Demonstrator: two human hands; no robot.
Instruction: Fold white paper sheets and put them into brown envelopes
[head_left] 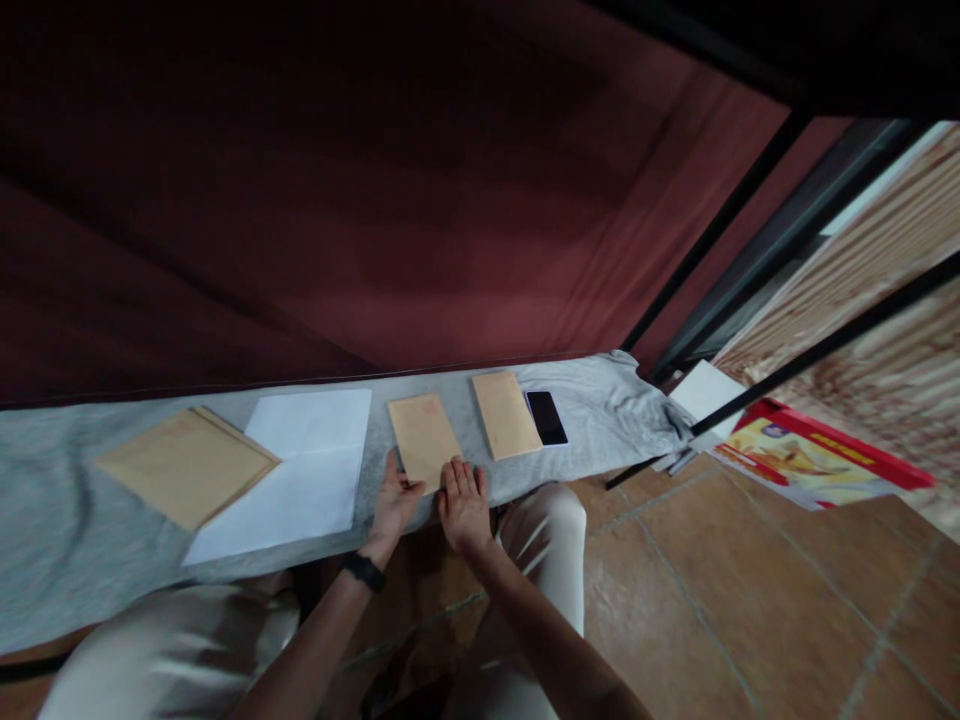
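Envelope [425, 432], near the front edge of the surface [600, 400], is pressed by flat, extended right fingers [460, 480]; whether it is gripped by the left fingers [391, 472] cannot be told. Through uneven pressure, it could be creased.

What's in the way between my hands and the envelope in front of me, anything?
Nothing visible. Your left hand and right hand are both at the near end of the envelope. The white paper lies to its left, another envelope to its right.
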